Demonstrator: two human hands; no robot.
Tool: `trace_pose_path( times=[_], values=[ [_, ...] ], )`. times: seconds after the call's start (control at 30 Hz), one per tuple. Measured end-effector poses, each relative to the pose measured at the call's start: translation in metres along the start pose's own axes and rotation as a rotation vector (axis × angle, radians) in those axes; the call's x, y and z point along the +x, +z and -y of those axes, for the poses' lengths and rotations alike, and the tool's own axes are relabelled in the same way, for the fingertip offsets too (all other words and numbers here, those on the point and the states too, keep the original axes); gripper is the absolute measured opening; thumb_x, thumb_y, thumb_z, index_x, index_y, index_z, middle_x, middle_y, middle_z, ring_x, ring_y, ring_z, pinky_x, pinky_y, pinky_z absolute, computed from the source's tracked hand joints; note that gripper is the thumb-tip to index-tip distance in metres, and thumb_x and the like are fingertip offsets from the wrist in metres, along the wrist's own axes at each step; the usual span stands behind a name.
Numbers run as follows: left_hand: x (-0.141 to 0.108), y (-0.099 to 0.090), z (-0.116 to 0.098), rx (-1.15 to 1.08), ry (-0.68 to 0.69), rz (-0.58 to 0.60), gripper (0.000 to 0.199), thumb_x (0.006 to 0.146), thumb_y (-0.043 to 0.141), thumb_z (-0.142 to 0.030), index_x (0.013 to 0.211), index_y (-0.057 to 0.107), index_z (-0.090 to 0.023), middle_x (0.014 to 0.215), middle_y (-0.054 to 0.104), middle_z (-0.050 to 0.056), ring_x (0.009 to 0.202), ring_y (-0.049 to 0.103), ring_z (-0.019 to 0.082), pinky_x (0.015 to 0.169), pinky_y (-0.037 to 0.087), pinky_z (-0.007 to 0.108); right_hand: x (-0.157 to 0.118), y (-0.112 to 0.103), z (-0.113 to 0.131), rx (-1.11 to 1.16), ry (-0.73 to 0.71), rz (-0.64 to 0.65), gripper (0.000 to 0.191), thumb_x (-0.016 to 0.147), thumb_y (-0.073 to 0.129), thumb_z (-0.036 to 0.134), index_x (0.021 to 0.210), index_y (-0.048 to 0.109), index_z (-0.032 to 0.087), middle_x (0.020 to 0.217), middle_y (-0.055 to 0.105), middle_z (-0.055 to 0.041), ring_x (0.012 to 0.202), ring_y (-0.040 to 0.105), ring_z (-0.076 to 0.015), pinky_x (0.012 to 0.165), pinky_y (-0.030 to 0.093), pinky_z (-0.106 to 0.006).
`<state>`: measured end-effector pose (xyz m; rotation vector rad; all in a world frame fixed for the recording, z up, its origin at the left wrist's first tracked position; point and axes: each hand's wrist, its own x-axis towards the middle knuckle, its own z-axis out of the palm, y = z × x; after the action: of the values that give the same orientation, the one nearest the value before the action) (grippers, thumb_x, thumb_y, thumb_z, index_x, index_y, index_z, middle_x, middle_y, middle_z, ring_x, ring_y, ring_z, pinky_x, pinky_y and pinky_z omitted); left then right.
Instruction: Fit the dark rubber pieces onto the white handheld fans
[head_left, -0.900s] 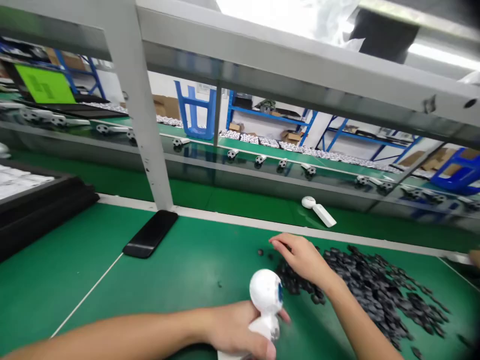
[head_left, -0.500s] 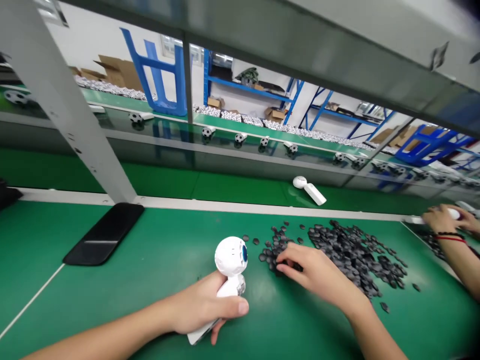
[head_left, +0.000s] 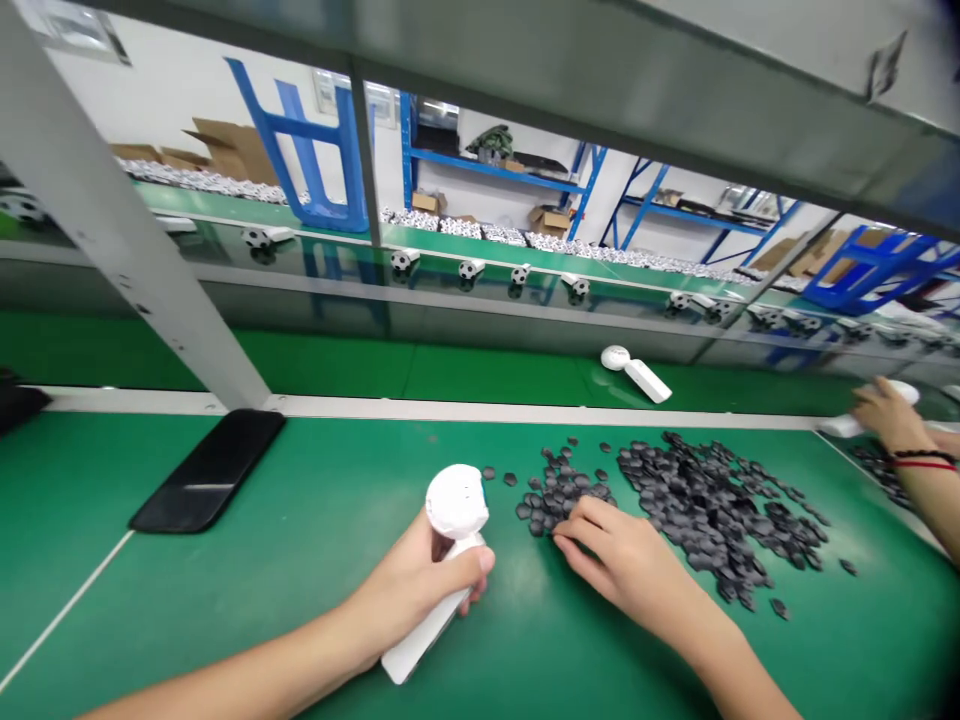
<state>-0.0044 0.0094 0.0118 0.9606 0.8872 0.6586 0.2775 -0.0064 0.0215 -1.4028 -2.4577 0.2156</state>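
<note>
The left hand grips the stem of a white round-headed wand firmly, its head tilted up, on the green bench. The right hand, loosely curled and visibly holding nothing, has its fingertips at the near edge of a small heap of black pieces, left of a bigger heap.

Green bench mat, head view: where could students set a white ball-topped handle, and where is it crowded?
Free: the green mat between the black phone and left hand, and below the black panels right of the right hand. Crowded: those panels beside the right hand.
</note>
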Motion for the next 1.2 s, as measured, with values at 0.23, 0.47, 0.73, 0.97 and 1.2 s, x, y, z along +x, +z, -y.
trace_pose_path(
  times=[0.23, 0.47, 0.73, 0.97, 1.2],
  values=[
    [-0.003, 0.003, -0.007, -0.079, 0.045, 0.037, 0.057, 0.093, 0.066, -0.057, 0.133, 0.042, -0.025, 0.1, 0.067, 0.005, 0.067, 0.07, 0.017, 0.057, 0.058, 0.028, 0.012, 0.008, 0.059, 0.757, 0.362, -0.122, 0.02, 0.092, 0.072, 0.04, 0.087, 0.08, 0.023, 0.078, 0.08, -0.0023, 0.067, 0.076, -0.0208, 0.059, 0.063, -0.025],
    [-0.013, 0.002, -0.009, 0.011, 0.149, 0.132, 0.073, 0.096, 0.064, -0.054, 0.15, 0.021, -0.03, 0.098, 0.065, 0.003, 0.077, 0.069, 0.02, 0.07, 0.059, 0.036, 0.026, 0.016, 0.093, 0.746, 0.275, -0.32, 0.013, 0.092, 0.071, 0.032, 0.086, 0.077, 0.022, 0.081, 0.077, -0.0017, 0.067, 0.074, -0.0168, 0.064, 0.064, -0.023],
    [-0.02, 0.005, -0.017, 0.297, 0.248, 0.077, 0.078, 0.087, 0.078, -0.043, 0.143, 0.027, -0.027, 0.106, 0.06, 0.003, 0.082, 0.061, 0.016, 0.077, 0.052, 0.031, 0.021, 0.018, 0.093, 0.563, 0.168, -0.353, 0.011, 0.094, 0.072, 0.032, 0.088, 0.074, 0.023, 0.079, 0.075, -0.0016, 0.068, 0.071, -0.0168, 0.067, 0.062, -0.024],
    [-0.024, 0.011, -0.005, 0.34, 0.205, 0.05, 0.061, 0.093, 0.069, -0.05, 0.135, 0.032, -0.027, 0.096, 0.06, 0.0, 0.073, 0.06, 0.015, 0.066, 0.051, 0.029, 0.007, 0.035, 0.086, 0.374, 0.151, -0.257, 0.021, 0.103, 0.06, 0.031, 0.084, 0.065, 0.022, 0.075, 0.069, -0.0008, 0.065, 0.064, -0.0162, 0.06, 0.048, -0.025],
    [-0.008, -0.001, -0.01, 0.083, 0.109, 0.15, 0.057, 0.086, 0.079, -0.047, 0.124, 0.044, -0.024, 0.093, 0.062, -0.001, 0.073, 0.068, 0.017, 0.066, 0.056, 0.03, 0.012, 0.017, 0.068, 0.39, 0.093, -0.178, 0.021, 0.109, 0.047, 0.029, 0.11, 0.068, 0.024, 0.097, 0.074, -0.0026, 0.086, 0.069, -0.0174, 0.079, 0.052, -0.026]
  ],
)
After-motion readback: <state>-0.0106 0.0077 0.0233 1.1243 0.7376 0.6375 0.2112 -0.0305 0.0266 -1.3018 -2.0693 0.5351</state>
